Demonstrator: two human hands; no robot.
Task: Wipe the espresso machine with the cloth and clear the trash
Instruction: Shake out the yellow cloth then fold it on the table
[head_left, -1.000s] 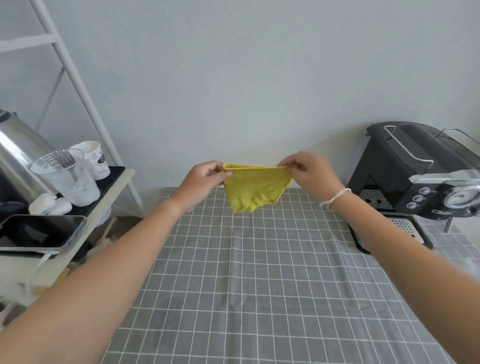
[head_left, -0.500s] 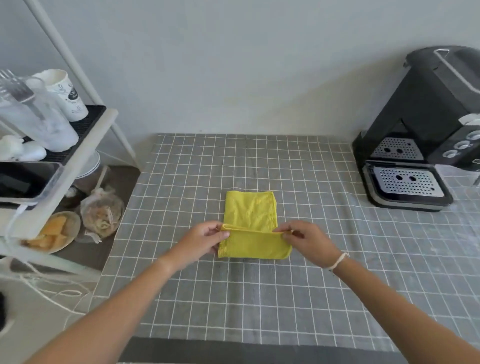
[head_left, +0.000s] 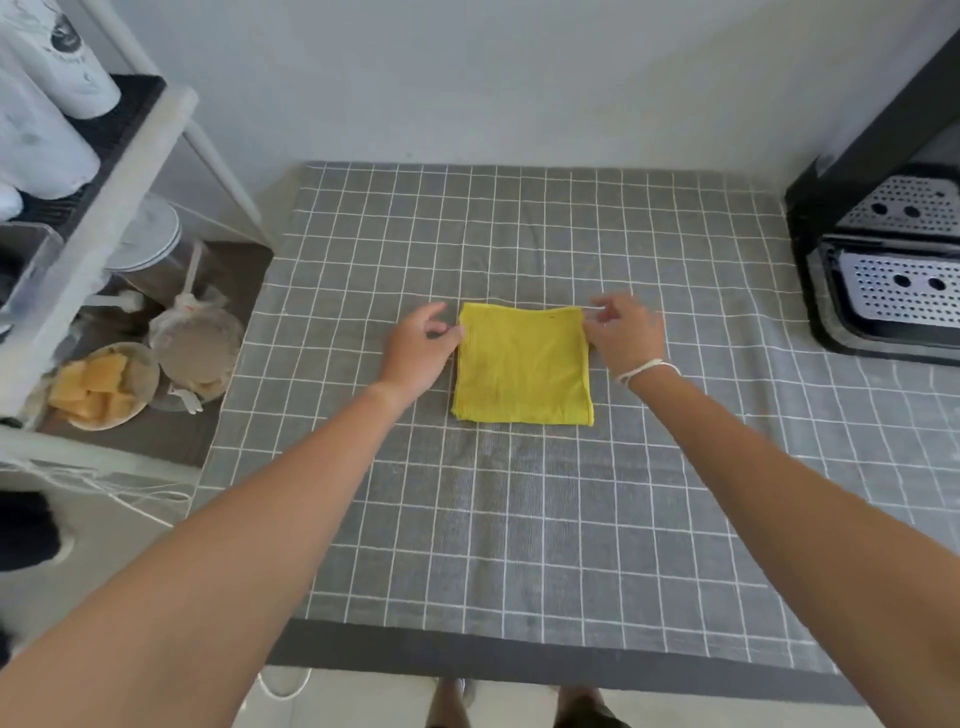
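Observation:
The yellow cloth (head_left: 522, 366) lies folded into a flat square in the middle of the grey checked tablecloth (head_left: 519, 519). My left hand (head_left: 418, 351) rests at the cloth's far left corner, thumb against its edge and fingers apart. On the other side, my right hand (head_left: 623, 332), with a white band at the wrist, has its fingertips at the far right corner. Neither hand lifts the cloth. The black espresso machine (head_left: 883, 249) stands at the table's right edge, and only its lower body and perforated drip tray (head_left: 904, 296) show.
A white shelf unit (head_left: 119, 171) stands left of the table with white cups (head_left: 62, 57) on top. Its lower level holds a bowl of orange chunks (head_left: 98, 387), a tied plastic bag (head_left: 195, 348) and a lidded container (head_left: 145, 239). The wall runs behind the table.
The cloth went from hanging stretched between both hands in the air to lying on the table. Its near half was folded over to the far edge. My view tilted down.

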